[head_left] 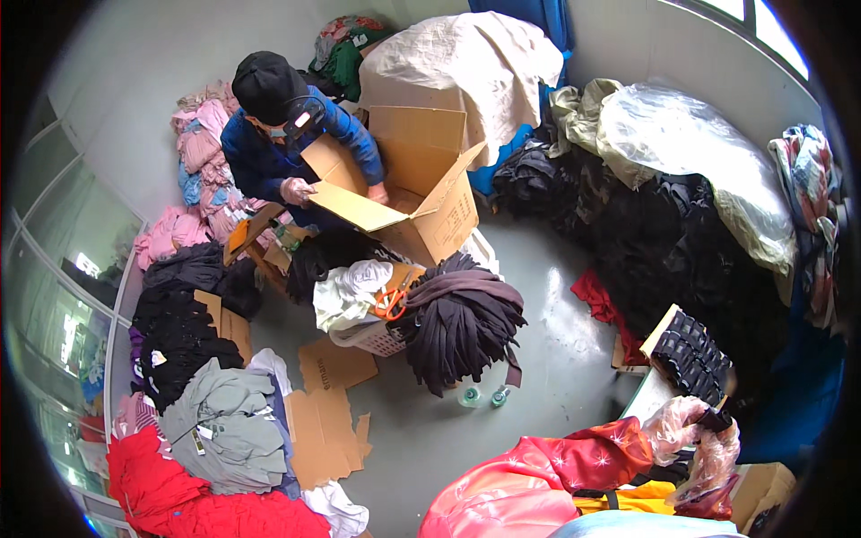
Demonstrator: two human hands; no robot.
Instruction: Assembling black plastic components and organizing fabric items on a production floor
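Note:
My left hand (674, 429), in a clear plastic glove, reaches out of a shiny red sleeve at the lower right. Beside it is my right hand (717, 462), gloved the same way. Their fingers close around a small dark bundle (715, 420), mostly hidden, its kind unclear. Just beyond my hands, an open carton (662, 330) holds rows of small black folded bundles (689, 357). Yellow cloth (641, 498) lies below my hands.
A co-worker (278, 152) reaches into a large open cardboard box (439, 220) on a white basket (372, 339). Black fabric strips (462, 318) and orange scissors (389, 303) lie there. Clothing heaps line both sides, including grey (224, 426) and red (170, 484). Cardboard (327, 430) covers some floor.

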